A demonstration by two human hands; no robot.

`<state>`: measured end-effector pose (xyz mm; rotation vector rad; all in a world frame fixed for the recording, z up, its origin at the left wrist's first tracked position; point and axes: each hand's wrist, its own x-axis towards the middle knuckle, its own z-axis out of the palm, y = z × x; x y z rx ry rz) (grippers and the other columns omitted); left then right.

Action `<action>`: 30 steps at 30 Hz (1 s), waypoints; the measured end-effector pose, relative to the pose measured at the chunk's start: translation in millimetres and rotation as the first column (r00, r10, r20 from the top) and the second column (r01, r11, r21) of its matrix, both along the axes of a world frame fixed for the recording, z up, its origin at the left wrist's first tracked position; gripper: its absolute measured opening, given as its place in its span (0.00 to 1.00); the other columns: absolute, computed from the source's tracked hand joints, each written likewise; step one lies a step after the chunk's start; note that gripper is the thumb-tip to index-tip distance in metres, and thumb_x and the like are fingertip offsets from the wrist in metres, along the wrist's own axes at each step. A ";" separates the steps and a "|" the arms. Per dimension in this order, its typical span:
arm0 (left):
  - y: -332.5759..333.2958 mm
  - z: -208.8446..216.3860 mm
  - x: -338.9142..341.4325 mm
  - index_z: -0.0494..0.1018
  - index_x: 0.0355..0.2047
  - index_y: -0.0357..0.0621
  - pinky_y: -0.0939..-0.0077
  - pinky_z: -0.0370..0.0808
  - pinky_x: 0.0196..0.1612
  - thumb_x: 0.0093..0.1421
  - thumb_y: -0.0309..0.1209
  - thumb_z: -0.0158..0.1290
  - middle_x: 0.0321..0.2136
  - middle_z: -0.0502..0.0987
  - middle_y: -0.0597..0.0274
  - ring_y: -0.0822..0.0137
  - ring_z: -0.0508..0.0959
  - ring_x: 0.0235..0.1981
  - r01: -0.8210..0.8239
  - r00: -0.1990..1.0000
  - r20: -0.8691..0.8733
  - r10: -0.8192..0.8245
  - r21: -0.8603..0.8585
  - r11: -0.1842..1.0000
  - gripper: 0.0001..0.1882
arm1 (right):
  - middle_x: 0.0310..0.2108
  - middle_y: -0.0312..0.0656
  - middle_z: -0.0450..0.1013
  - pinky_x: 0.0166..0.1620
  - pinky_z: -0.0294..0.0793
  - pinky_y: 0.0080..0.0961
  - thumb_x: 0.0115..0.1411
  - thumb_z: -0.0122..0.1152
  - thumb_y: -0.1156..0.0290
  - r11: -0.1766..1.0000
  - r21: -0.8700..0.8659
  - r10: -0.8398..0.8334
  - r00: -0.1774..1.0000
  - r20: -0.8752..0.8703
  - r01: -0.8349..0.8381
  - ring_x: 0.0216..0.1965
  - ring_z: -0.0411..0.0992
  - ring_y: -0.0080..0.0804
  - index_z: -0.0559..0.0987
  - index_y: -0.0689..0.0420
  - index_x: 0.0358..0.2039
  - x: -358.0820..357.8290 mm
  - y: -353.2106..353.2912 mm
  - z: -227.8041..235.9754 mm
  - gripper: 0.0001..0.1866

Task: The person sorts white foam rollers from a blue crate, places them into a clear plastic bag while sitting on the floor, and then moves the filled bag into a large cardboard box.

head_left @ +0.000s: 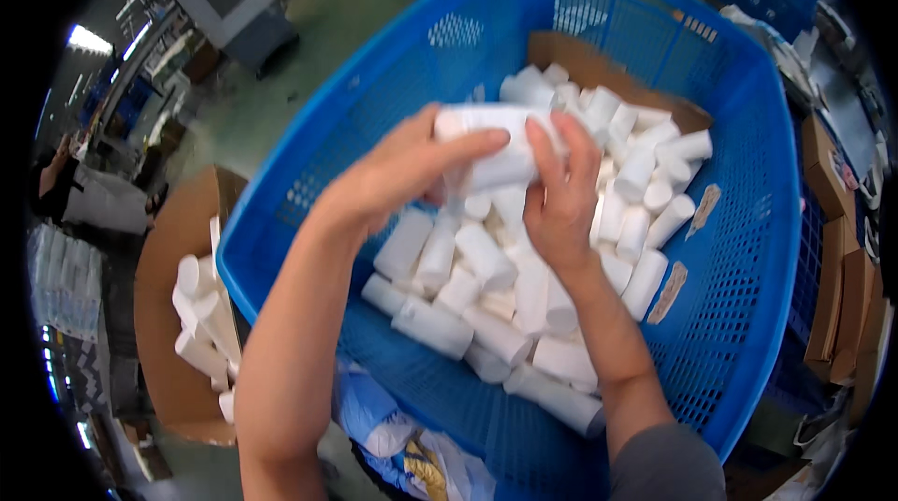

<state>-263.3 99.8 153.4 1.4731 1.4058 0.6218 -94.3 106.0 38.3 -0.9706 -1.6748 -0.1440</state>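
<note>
Both hands grip a thick white cylinder [505,164], raised above the pile and lying roughly sideways. It looks like a wrapped roll, but motion blur hides its details. My left hand [402,164] is closed round its left end with the thumb across the front. On the other end, the fingers of my right hand [563,188] press from the right. Below them, many loose white cylinders [485,256] of differing lengths lie jumbled in a large blue plastic bin [323,117] with perforated walls.
Inside the bin, a brown cardboard piece [608,71] stands behind the pile. To the left, a cardboard box [168,351] holds more white cylinders. Plastic bags [374,412] sit by the near side. Flattened cardboard [847,304] leans at right. Another person [94,192] is far left.
</note>
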 end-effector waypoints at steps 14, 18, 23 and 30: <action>3.9 13.7 -13.2 0.71 0.33 0.44 0.77 0.58 0.23 0.55 0.44 0.48 0.16 0.62 0.66 0.73 0.60 0.17 -0.197 0.908 0.390 0.153 0.076 0.977 0.16 | 0.62 0.52 0.50 0.54 0.65 0.43 0.47 0.64 0.58 0.428 -0.895 0.685 0.601 0.412 0.126 0.58 0.59 0.53 0.58 0.46 0.62 -35.7 -37.6 -137.2 0.42; 0.4 24.5 0.7 0.70 0.30 0.45 0.75 0.60 0.29 0.56 0.45 0.48 0.17 0.60 0.67 0.73 0.58 0.20 -0.132 0.924 0.362 0.120 0.009 0.991 0.16 | 0.59 0.54 0.56 0.51 0.69 0.36 0.40 0.63 0.69 0.411 -0.910 0.555 0.777 0.298 0.056 0.55 0.62 0.48 0.64 0.47 0.59 -27.9 -31.9 -170.2 0.41; -10.5 33.1 -15.5 0.69 0.28 0.45 0.72 0.60 0.34 0.56 0.47 0.46 0.19 0.60 0.66 0.72 0.58 0.23 -0.105 0.919 0.384 0.093 0.010 0.994 0.17 | 0.50 0.48 0.66 0.37 0.76 0.33 0.46 0.57 0.72 -0.154 -0.664 0.030 0.668 -0.744 -0.732 0.44 0.71 0.36 0.64 0.54 0.58 0.1 1.3 -127.4 0.35; -4.1 36.0 0.8 0.66 0.26 0.44 0.71 0.59 0.36 0.56 0.47 0.45 0.19 0.60 0.66 0.70 0.58 0.24 -0.195 0.930 0.322 0.175 0.029 0.980 0.18 | 0.55 0.55 0.61 0.56 0.63 0.40 0.55 0.59 0.54 0.043 -0.630 0.059 0.631 -0.773 -0.775 0.57 0.62 0.47 0.46 0.67 0.62 -68.4 -13.4 -166.7 0.46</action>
